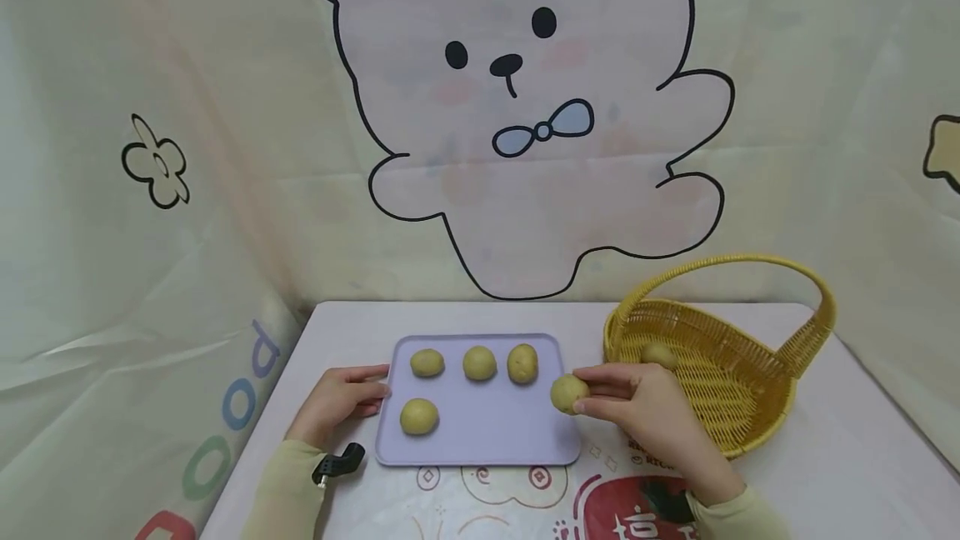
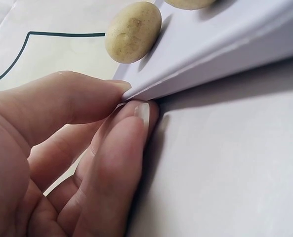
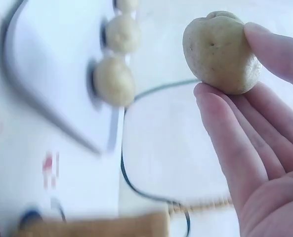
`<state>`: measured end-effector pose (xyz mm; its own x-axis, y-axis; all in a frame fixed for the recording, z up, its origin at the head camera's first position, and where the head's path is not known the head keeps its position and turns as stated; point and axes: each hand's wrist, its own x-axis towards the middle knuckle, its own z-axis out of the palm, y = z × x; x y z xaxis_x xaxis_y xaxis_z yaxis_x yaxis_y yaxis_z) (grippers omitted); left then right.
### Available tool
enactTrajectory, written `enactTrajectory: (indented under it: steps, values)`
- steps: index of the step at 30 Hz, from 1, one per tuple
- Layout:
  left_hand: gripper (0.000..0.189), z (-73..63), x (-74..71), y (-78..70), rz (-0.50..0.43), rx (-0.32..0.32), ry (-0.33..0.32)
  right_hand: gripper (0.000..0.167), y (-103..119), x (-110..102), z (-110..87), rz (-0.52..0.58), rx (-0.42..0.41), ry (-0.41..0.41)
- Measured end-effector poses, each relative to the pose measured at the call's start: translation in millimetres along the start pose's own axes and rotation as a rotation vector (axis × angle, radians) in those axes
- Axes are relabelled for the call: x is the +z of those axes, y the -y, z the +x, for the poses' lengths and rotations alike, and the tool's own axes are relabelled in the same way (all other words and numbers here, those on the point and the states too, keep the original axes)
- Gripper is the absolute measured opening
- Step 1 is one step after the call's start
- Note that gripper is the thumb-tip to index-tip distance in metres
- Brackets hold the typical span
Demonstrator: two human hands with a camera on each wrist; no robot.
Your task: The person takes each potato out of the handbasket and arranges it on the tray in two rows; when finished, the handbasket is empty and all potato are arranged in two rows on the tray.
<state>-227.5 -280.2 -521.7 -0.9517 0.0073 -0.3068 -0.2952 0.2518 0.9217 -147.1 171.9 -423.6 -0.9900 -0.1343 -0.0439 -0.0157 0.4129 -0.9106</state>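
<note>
A potato (image 3: 220,52) is pinched between the thumb and fingers of my right hand (image 1: 643,407), above the right edge of the lavender tray (image 1: 495,444). My left hand (image 1: 339,400) grips the tray's left rim; in the left wrist view the thumb lies on top and the fingers come from outside. On the tray, a back row has a left potato (image 1: 427,362), a middle potato (image 1: 479,363) and a right potato (image 1: 522,363). Another potato (image 1: 418,417) lies at the front left. One more potato (image 1: 659,355) sits in the yellow wicker basket (image 1: 720,407), partly hidden by the right hand.
The basket's tall handle (image 1: 738,261) arches over it at the table's right side. A printed cloth (image 1: 480,515) covers the white table. Behind hangs a curtain (image 1: 517,215) with a cartoon bear. A black wrist device (image 1: 339,462) is on the left wrist.
</note>
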Motion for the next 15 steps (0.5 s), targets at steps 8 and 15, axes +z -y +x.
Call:
enactTrajectory:
  steps: [8, 15]
  values:
    - [0.051, 3.5, -2.0, 3.7, -0.011, -0.01, 0.003, 0.046, -5, 49, 34.9, 0.078, -0.061, 0.09]
    - [0.051, 5.4, -2.5, 5.5, -0.016, -0.011, 0.003, 0.041, -14, 94, 61.5, 0.09, -0.042, 0.114]
